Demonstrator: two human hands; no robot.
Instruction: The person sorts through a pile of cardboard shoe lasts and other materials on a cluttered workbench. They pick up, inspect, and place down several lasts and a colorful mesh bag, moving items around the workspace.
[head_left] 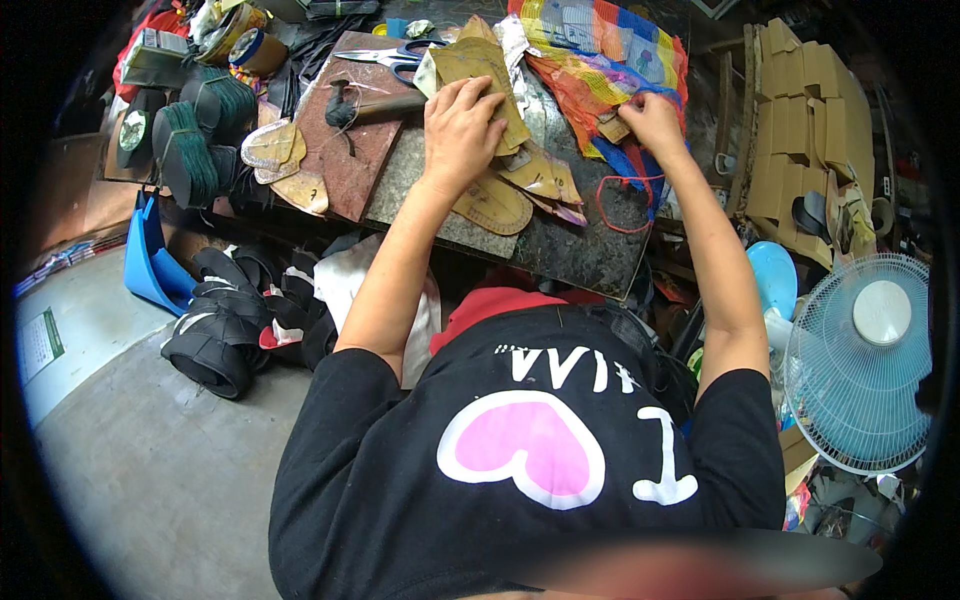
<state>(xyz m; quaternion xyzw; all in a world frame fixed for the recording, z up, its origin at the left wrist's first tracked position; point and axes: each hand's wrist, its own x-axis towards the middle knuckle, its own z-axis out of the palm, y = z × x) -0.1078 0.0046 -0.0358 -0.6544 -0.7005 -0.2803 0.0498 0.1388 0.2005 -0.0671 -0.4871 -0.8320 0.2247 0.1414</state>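
Observation:
My left hand [462, 135] is curled over a tan, shoe-shaped pattern template [470, 62], fingers closed on its upper part. More tan templates [493, 207] lie fanned out beneath it on the bench. My right hand [652, 128] pinches a small tan piece [612, 127] at the mouth of a colourful mesh bag [600, 55]. The bag is orange, yellow and blue, and a red cord [603, 210] loops from it. Left of my left hand lie a hammer [380, 106] and scissors [385, 58].
The bench has a reddish board [350, 180]. Dark rolls of green cord [185, 150] and pale templates [275, 150] lie at its left. Black shoe parts [225, 330] are piled on the floor. A fan [860, 370] stands right, below stacked cardboard boxes [810, 120].

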